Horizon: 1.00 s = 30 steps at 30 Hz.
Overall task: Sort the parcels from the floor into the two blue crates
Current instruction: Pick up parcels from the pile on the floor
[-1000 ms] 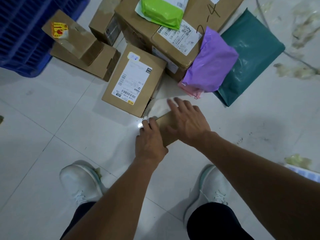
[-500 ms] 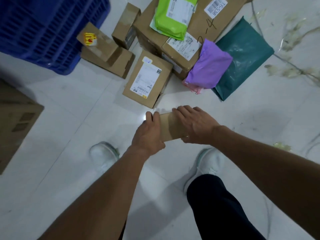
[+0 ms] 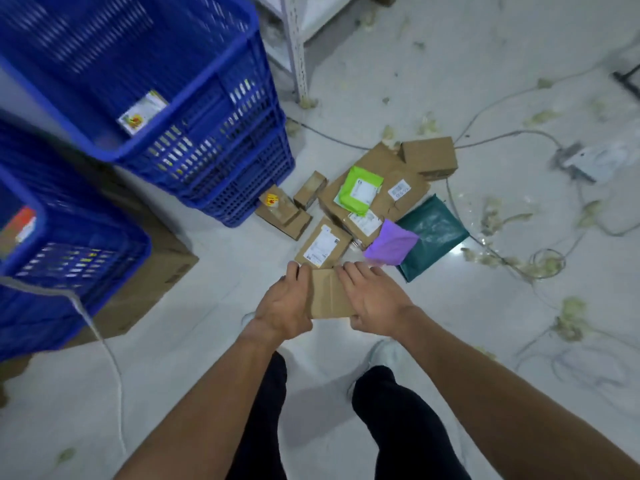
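Both hands, left hand (image 3: 284, 306) and right hand (image 3: 375, 301), clasp small box (image 3: 329, 296); we have raised it off floor (image 3: 194, 368). Blue crates (image 3: 214, 143) now upper left of frame: drop-off next, we judge.

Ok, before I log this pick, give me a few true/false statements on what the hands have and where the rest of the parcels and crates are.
1. Both the left hand and the right hand hold one small brown parcel. True.
2. The purple mailer is already in a crate. False: it lies on the floor, overlapping the dark green mailer.
3. A lime green packet lies on top of a large brown box. True.
4. The blue crates stand to the right of the parcel pile. False: they are at the left of the view.
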Each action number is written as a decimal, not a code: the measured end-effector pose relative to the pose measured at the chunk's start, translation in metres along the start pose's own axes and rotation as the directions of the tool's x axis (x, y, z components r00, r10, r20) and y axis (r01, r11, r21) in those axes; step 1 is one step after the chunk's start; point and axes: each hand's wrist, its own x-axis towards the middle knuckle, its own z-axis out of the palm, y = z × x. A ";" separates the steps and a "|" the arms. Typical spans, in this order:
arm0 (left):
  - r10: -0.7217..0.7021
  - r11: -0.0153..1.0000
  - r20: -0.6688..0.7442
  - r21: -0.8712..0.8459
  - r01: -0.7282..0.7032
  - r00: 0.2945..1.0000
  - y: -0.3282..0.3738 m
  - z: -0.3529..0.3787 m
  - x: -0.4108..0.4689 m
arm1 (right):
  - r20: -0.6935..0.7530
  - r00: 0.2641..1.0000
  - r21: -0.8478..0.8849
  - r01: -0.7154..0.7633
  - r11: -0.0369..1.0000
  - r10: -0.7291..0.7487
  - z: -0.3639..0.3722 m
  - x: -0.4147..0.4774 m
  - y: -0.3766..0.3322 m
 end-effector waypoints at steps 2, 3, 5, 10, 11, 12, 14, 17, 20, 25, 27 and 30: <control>-0.050 0.998 -0.019 -0.029 0.050 0.999 0.004 -0.035 -0.036 | -0.010 1.000 0.014 0.006 1.000 -0.006 -0.047 -0.020 -0.020; -0.080 0.995 -0.026 -0.054 0.078 0.996 0.004 -0.047 -0.054 | -0.004 1.000 0.021 0.014 1.000 -0.014 -0.067 -0.030 -0.031; -0.122 0.987 -0.043 -0.111 0.117 0.992 0.007 -0.065 -0.085 | -0.008 0.999 0.016 0.031 0.999 -0.030 -0.098 -0.048 -0.047; -0.221 0.937 -0.058 -0.289 0.195 0.974 -0.004 -0.115 -0.135 | -0.063 0.994 0.005 0.085 0.996 -0.084 -0.169 -0.055 -0.071; -0.224 0.932 -0.060 -0.307 0.195 0.973 -0.011 -0.123 -0.143 | -0.058 0.995 -0.013 0.086 0.996 -0.087 -0.180 -0.054 -0.077; -0.222 0.929 -0.066 -0.318 0.190 0.973 -0.018 -0.131 -0.150 | -0.056 0.995 -0.027 0.084 0.996 -0.086 -0.189 -0.050 -0.083; -0.217 0.925 -0.092 -0.336 0.175 0.972 -0.033 -0.148 -0.158 | -0.076 0.994 -0.032 0.071 0.997 -0.073 -0.207 -0.038 -0.094; -0.208 0.918 -0.157 -0.372 0.137 0.965 -0.064 -0.186 -0.163 | -0.099 0.994 -0.091 0.036 0.995 -0.045 -0.252 -0.011 -0.113; -0.212 0.921 -0.212 -0.370 0.123 0.954 -0.104 -0.223 -0.169 | -0.112 0.993 -0.122 0.023 0.992 -0.037 -0.292 0.017 -0.140; -0.208 0.913 -0.296 -0.401 0.076 0.932 -0.174 -0.266 -0.177 | -0.192 0.981 -0.101 0.016 0.995 -0.035 -0.338 0.066 -0.189; -0.215 0.907 -0.325 -0.416 0.065 0.921 -0.193 -0.278 -0.181 | -0.209 0.977 -0.116 0.020 0.993 -0.044 -0.353 0.080 -0.201; -0.245 0.880 -0.350 -0.472 0.056 0.904 -0.216 -0.290 -0.181 | -0.218 0.974 -0.134 0.032 0.990 -0.061 -0.377 0.101 -0.213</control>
